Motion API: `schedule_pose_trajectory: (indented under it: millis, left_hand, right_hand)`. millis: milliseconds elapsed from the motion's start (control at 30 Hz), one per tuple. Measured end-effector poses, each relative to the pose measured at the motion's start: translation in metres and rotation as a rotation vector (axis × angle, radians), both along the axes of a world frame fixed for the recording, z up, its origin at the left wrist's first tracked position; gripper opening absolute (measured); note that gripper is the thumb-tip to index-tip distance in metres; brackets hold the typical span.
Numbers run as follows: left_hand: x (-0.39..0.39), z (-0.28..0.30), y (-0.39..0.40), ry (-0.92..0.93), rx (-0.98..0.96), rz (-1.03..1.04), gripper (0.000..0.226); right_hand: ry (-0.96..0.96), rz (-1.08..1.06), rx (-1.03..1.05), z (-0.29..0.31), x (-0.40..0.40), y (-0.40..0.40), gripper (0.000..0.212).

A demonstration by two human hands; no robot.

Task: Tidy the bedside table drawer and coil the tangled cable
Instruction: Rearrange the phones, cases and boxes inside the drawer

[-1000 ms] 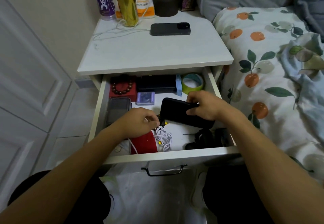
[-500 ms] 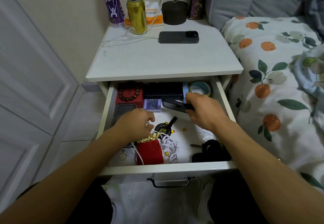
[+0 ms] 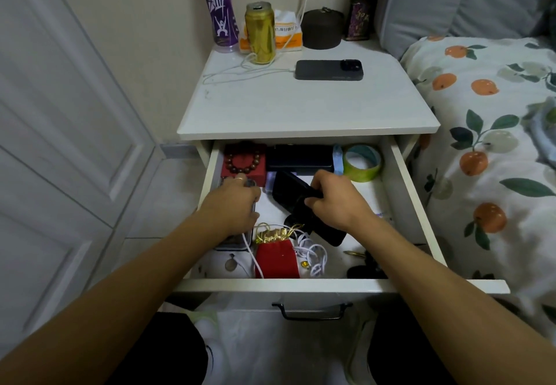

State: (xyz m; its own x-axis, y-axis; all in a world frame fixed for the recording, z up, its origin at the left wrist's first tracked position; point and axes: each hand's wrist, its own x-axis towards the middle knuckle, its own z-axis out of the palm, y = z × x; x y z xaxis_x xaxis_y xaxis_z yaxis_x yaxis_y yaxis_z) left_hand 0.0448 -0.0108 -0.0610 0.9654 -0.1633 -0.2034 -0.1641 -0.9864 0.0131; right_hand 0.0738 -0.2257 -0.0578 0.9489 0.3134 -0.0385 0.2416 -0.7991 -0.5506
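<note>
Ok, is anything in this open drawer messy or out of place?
Yes. The white cable lies in a loose tangle at the drawer's front, beside the red pouch. A black phone lies askew across the middle, gripped by the right hand.

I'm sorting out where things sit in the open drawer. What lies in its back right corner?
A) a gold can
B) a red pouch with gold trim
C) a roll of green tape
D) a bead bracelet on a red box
C: the roll of green tape lies in the back right corner of the drawer, just beyond the right hand.
</note>
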Motion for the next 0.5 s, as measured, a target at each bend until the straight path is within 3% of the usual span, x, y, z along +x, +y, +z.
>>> schedule_pose_trajectory:
  millis: [167,333,500]
  left_hand:
    - [0.023,0.006,-0.003,0.091,0.377,-0.394,0.024]
    - [0.030,0.002,0.000,0.147,0.567,-0.535,0.026]
    - [0.027,0.007,0.004,0.236,0.665,-0.615,0.060]
  right_hand:
    - [0.028,-0.095,0.070,0.000,0.001,0.013,0.013]
    - [0.119,-0.192,0.160,0.000,0.011,0.005,0.016]
    - [0.181,-0.239,0.242,-0.001,0.016,-0.001,0.018]
